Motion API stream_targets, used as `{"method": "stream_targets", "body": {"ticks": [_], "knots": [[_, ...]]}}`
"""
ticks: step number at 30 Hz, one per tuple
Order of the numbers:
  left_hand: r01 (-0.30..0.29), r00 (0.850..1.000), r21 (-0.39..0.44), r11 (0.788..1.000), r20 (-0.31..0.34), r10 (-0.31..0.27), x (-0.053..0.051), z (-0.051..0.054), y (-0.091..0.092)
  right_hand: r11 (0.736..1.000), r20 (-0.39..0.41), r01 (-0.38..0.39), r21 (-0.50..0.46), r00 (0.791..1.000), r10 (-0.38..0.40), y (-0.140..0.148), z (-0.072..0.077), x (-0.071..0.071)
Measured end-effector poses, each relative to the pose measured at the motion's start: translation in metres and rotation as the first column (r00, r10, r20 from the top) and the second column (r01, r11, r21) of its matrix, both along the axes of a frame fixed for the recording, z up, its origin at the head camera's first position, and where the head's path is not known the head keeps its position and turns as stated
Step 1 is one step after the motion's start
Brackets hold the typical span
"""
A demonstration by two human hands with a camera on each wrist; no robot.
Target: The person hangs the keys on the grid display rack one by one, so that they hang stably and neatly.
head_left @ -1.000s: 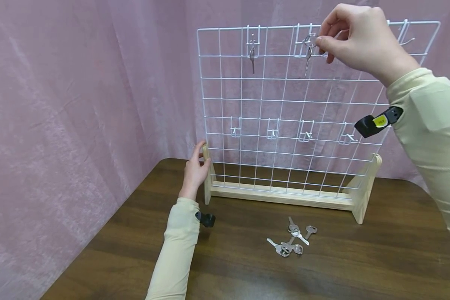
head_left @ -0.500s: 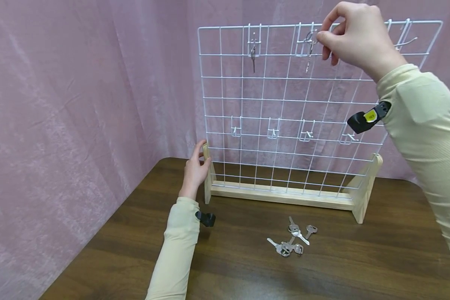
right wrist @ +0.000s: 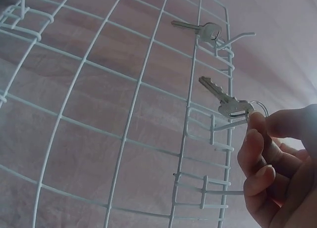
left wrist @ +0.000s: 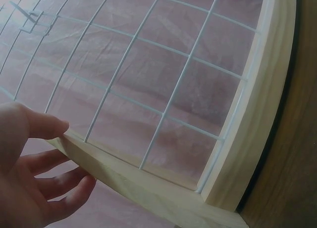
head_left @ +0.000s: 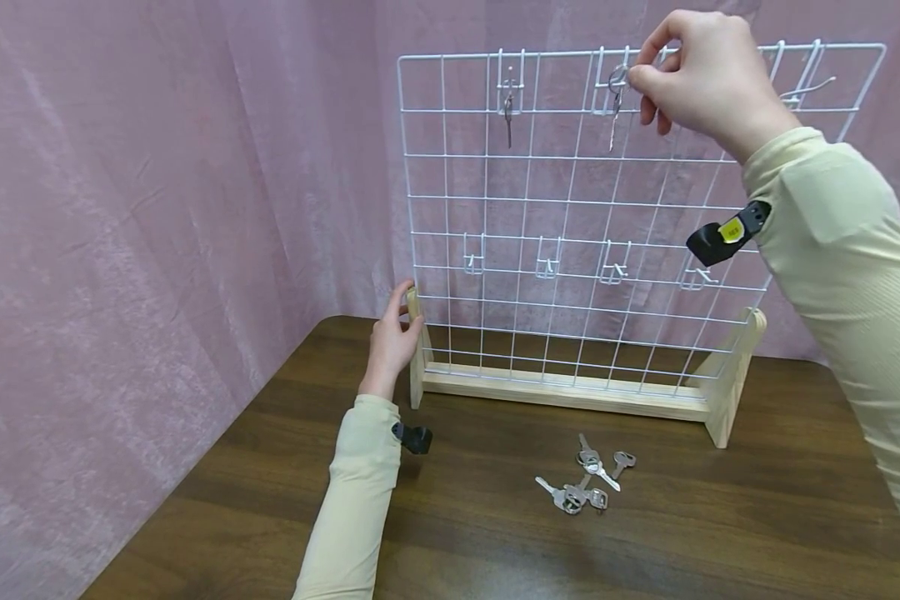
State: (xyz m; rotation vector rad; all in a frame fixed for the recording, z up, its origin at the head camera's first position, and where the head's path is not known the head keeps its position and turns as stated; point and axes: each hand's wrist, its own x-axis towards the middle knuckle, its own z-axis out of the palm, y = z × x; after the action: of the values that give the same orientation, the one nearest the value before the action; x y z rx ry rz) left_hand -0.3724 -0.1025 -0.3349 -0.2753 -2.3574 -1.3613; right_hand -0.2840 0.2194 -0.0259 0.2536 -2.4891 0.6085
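Observation:
My right hand [head_left: 708, 83] pinches a key ring [head_left: 618, 79] between thumb and index finger, at the second hook of the rack's top row. From that ring hangs a silver key [right wrist: 233, 107]; in the right wrist view the ring is beside the hook's prong, and I cannot tell whether it is around it. Another key [head_left: 508, 117] hangs on the first top hook [head_left: 510, 86]. With the thumb on one face and fingers on the other, my left hand [head_left: 392, 342] holds the wooden side post [head_left: 413, 333] of the white wire grid rack [head_left: 567, 200].
Several loose keys [head_left: 598, 471] lie on the brown table [head_left: 480, 533] in front of the rack. A lower row of white hooks [head_left: 546, 267] crosses the grid. Another top hook [head_left: 810, 87] sticks out at the right, near my right wrist. Pink curtain [head_left: 157, 208] hangs behind.
My right hand and forearm have shifted slightly left, with the key ring staying at the second top hook. My left hand keeps its hold on the post.

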Motion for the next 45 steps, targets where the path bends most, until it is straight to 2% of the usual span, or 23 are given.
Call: {"method": "stream_targets", "body": {"ticks": [7,13,17,20,23,28,34,40,45], "knots": [[-0.001,1.000,-0.009,1.000,-0.011,0.001,0.000,-0.001,0.003,0.999,0.035,0.020,0.033,0.999,-0.022,0.000,0.001,-0.001],[-0.003,1.000,-0.009,1.000,-0.013,0.003,0.000,-0.001,0.004,0.998,0.033,0.022,0.056,0.999,-0.024,0.002,-0.001,-0.002],[-0.008,1.000,-0.003,1.000,-0.012,0.008,-0.001,-0.001,0.004,0.999,0.006,0.009,0.032,1.000,-0.010,0.004,-0.009,0.000],[-0.017,1.000,-0.007,1.000,-0.011,0.017,-0.002,-0.001,0.003,1.000,-0.033,-0.013,0.004,0.999,0.013,0.006,-0.021,0.004],[-0.016,1.000,-0.008,1.000,-0.009,0.016,-0.002,-0.001,0.003,0.999,-0.079,-0.035,-0.011,0.996,0.034,0.007,-0.039,0.011],[-0.010,1.000,-0.009,1.000,-0.001,0.010,-0.001,-0.001,0.002,0.997,-0.142,-0.074,-0.020,0.987,0.070,0.008,-0.078,0.029],[-0.017,1.000,-0.010,1.000,-0.004,0.017,-0.001,-0.002,-0.001,0.990,-0.164,-0.138,-0.010,0.977,0.135,0.005,-0.125,0.045],[-0.015,1.000,-0.010,1.000,-0.013,0.015,-0.001,-0.001,-0.001,0.976,-0.106,-0.206,0.074,0.971,0.213,0.008,-0.179,0.050],[-0.018,1.000,-0.012,1.000,-0.014,0.017,-0.001,-0.001,-0.001,0.963,0.069,-0.246,0.114,0.969,0.239,0.013,-0.225,0.047]]}}
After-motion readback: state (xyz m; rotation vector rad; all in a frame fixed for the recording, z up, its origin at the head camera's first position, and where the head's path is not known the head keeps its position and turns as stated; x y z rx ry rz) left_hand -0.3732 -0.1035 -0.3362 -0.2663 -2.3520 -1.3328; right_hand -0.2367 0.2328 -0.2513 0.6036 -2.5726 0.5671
